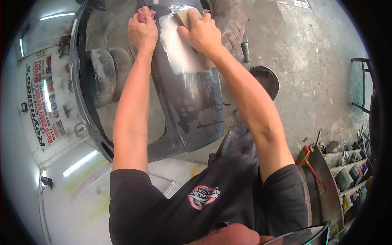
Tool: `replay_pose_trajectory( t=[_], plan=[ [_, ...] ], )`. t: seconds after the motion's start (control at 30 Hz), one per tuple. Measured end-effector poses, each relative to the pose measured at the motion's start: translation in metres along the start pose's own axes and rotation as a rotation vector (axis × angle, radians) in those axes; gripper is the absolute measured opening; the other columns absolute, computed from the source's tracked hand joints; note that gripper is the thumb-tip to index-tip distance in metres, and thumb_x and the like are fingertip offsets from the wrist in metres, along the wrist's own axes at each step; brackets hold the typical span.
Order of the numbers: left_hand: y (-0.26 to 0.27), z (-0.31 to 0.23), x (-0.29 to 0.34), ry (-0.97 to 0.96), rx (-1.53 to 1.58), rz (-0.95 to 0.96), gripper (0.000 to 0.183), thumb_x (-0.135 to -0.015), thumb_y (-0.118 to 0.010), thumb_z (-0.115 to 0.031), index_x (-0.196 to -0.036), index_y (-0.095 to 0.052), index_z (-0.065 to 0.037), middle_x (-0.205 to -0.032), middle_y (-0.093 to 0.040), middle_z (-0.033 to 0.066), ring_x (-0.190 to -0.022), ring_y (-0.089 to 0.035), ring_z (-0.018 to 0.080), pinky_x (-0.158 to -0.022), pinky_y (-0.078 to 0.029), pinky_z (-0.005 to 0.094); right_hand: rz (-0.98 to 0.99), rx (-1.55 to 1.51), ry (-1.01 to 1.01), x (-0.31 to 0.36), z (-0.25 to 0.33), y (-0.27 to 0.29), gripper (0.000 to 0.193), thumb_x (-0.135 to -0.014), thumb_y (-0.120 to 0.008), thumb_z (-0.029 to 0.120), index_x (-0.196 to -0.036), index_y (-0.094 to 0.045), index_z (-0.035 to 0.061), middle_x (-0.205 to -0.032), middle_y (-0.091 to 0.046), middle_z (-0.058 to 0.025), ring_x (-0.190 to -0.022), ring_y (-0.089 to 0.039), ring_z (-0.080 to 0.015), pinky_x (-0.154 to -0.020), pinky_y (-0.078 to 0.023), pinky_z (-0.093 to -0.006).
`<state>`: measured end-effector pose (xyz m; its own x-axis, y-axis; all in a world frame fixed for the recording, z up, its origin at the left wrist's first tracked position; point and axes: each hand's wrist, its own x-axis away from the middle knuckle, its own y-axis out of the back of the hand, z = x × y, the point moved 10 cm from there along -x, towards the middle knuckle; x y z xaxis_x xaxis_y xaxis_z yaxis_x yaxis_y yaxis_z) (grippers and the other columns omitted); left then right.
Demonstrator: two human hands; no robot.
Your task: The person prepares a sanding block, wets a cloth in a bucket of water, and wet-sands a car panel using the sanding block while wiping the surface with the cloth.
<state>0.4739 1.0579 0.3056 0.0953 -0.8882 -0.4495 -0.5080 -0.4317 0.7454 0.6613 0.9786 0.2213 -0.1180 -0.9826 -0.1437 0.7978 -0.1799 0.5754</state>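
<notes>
My left hand (pixel 143 34) is closed around a crumpled pink cloth (pixel 152 13) at the left edge of a dark grey car body panel (pixel 196 102). My right hand (pixel 205 36) grips a tan sanding block (pixel 182 18) against the panel's upper part. Under and below the block spreads a whitish patch of filler (pixel 174 49), with pale streaks running down from it. The panel's lower part looks wet and blotchy, with darker marks near its right edge. My fingers partly hide the block.
Old tires (pixel 236 24) lie beside and below the panel, with more tires (pixel 102 75) at left. A dark bucket (pixel 265 79) stands on the concrete floor. At lower right is a shelf rack (pixel 343 167) of bottles and boxes. A metal frame (pixel 361 83) stands far right.
</notes>
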Motion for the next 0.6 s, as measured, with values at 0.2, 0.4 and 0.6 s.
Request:
replay_pose_trajectory(
  t=[0.2, 0.4, 0.6],
  plan=[
    [0.020, 0.013, 0.010, -0.037, -0.027, -0.034, 0.049, -0.106, -0.054, -0.046, -0.082, -0.076, -0.009, -0.079, -0.075, 0.0039, -0.085, -0.065, 0.0282, -0.082, -0.051, 0.0418, 0.123, -0.020, 0.271, 0.126, 0.059, 0.003, 0.073, -0.086, -0.080, 0.026, -0.152, -0.049, 0.0307, -0.113, -0.055, -0.0236, -0.106, -0.058, -0.0392, -0.080, -0.052, -0.0504],
    [0.005, -0.006, 0.000, -0.014, 0.058, -0.017, 0.049, -0.106, -0.054, -0.045, -0.082, -0.075, -0.009, -0.077, -0.074, 0.0052, -0.086, -0.064, 0.0289, -0.082, -0.051, 0.0429, 0.005, 0.094, 0.193, 0.020, 0.033, 0.017, 0.055, -0.092, -0.070, 0.034, -0.145, -0.054, 0.0320, -0.117, -0.057, -0.0266, -0.104, -0.063, -0.0442, -0.081, -0.058, -0.0519],
    [0.015, 0.016, 0.006, -0.006, -0.032, 0.001, 0.049, -0.105, -0.054, -0.047, -0.083, -0.076, -0.010, -0.075, -0.072, 0.0062, -0.090, -0.064, 0.0303, -0.085, -0.050, 0.0435, -0.015, 0.073, 0.269, 0.063, 0.065, -0.002, 0.057, -0.089, -0.074, 0.028, -0.143, -0.055, 0.0296, -0.109, -0.057, -0.0256, -0.100, -0.062, -0.0439, -0.080, -0.056, -0.0525]
  ],
)
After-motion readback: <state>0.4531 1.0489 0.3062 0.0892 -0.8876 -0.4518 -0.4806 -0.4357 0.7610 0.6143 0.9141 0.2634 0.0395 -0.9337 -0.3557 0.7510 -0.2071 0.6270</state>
